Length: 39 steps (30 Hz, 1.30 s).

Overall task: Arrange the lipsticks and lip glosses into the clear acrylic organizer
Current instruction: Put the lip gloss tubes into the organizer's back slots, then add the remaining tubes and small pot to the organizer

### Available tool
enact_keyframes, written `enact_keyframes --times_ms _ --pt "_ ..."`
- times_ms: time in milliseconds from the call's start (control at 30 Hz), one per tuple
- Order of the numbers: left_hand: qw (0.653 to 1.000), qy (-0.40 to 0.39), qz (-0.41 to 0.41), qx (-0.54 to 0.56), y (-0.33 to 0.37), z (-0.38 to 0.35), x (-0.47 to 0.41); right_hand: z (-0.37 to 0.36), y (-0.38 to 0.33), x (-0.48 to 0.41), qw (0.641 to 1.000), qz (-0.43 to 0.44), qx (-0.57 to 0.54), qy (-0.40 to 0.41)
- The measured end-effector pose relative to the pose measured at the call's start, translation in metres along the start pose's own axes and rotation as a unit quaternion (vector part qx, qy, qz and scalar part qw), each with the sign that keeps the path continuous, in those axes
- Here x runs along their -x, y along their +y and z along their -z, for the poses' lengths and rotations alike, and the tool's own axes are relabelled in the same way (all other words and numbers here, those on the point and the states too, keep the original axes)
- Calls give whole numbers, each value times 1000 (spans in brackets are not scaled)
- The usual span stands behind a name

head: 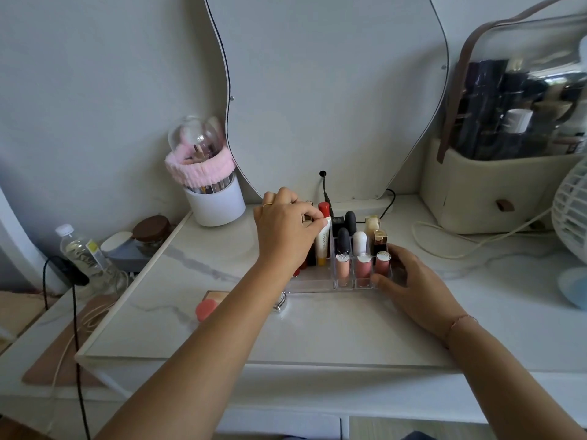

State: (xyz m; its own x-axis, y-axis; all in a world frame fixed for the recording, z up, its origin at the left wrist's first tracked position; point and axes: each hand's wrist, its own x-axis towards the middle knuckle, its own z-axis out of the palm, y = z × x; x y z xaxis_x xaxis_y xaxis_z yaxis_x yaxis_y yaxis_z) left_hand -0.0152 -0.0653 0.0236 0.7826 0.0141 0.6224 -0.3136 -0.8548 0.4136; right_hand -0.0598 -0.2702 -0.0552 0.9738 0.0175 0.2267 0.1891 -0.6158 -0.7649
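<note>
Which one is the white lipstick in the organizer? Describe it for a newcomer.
Below the wavy mirror, the clear acrylic organizer sits on the marble top. Behind its front row of three pink glosses, the white lipstick stands upright in the second row. It is the only all-white rounded case; its left neighbour is dark grey, its right one gold.

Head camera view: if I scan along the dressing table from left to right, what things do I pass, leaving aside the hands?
Water bottle → brown-lidded jar → white brush holder → clear acrylic organizer → beige cosmetic case → white fan.
</note>
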Motion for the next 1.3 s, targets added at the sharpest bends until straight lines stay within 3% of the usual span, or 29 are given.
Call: enact_keyframes --times_ms 367,567,733,867,1300 --pt "999 21 -30 17 -4 1 -1 0 0 -1 1000 0 1 -2" --pt "990 27 22 139 -36 31 4 0 1 -1 1000 1 7 -1" --pt "973 -100 146 149 -104 67 36 0 0 0 1000 0 7 -3" --pt "945 -225 187 143 -142 89 65 0 0 0 1000 -4 14 -5" --pt "910 -305 209 189 -150 83 79 -1 -2 2 1000 -2 16 4"
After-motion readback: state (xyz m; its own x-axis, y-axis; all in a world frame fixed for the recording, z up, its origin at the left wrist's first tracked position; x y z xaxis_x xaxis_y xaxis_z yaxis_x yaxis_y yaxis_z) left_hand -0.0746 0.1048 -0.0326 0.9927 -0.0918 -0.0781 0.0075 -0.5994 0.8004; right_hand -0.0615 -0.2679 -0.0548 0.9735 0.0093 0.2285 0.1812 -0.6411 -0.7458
